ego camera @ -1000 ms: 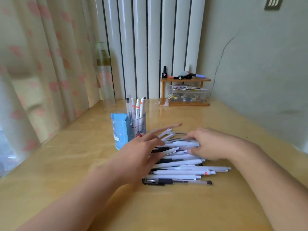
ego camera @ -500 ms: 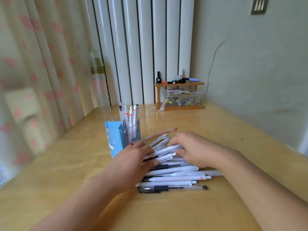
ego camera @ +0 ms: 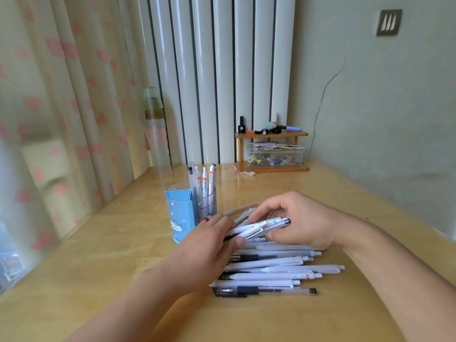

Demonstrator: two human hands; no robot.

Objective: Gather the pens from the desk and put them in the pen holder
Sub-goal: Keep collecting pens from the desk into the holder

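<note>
A blue and clear pen holder (ego camera: 187,213) stands on the wooden desk (ego camera: 86,280) with several pens upright in it. To its right lies a pile of white and clear pens (ego camera: 271,270). Above the pile's far end, a small bundle of white pens (ego camera: 259,227) is lifted off the desk. My right hand (ego camera: 301,220) grips the bundle's right end with curled fingers and thumb. At the bundle's left end my left hand (ego camera: 204,253) holds the pens between fingers and thumb.
A clear bottle (ego camera: 156,134) stands at the back left near the curtain. A small wooden shelf (ego camera: 271,149) with a clear box of clips sits at the back by the radiator. The wall runs along the right side.
Both hands have drawn together and lifted a few white pens off the far end of the pile. The camera view has dropped slightly.
</note>
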